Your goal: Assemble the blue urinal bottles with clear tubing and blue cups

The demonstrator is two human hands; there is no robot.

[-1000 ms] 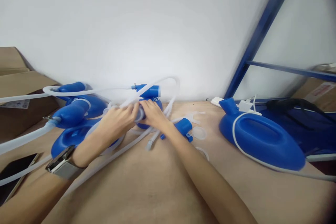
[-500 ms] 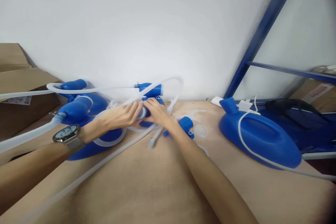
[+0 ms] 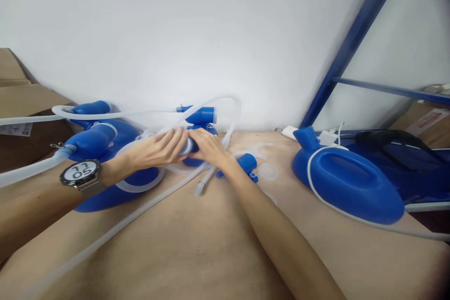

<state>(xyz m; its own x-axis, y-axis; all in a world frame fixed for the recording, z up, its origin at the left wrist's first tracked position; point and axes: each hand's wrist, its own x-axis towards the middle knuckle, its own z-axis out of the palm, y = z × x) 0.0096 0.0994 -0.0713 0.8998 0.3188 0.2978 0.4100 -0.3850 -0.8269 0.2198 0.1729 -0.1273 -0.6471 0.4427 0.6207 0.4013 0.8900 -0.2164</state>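
Note:
Both hands meet at the middle of the table around a small blue plastic fitting with a whitish ring (image 3: 188, 146). My left hand (image 3: 160, 149), with a watch on its wrist, is closed around the ringed end. On the blue end, my right hand (image 3: 210, 146) is closed with its fingers bent over it. Fingers hide much of the fitting. Just behind stands a blue connector with a white rim (image 3: 204, 115). Clear tubing (image 3: 227, 98) loops above and behind the hands. Beside my right forearm lies another blue fitting (image 3: 247, 163).
Blue bottles with tubes crowd the left, one with a blue neck piece (image 3: 94, 142). To the right lies a blue handled jug (image 3: 348, 180) with a white cord across it. Flat clear rings (image 3: 268, 172) rest near the middle. A cardboard box (image 3: 35, 103) stands far left.
The view has shifted slightly, so the bottles on the left sit further left. My left wrist has turned, bringing the watch face into view. Both hands still grip the fitting.

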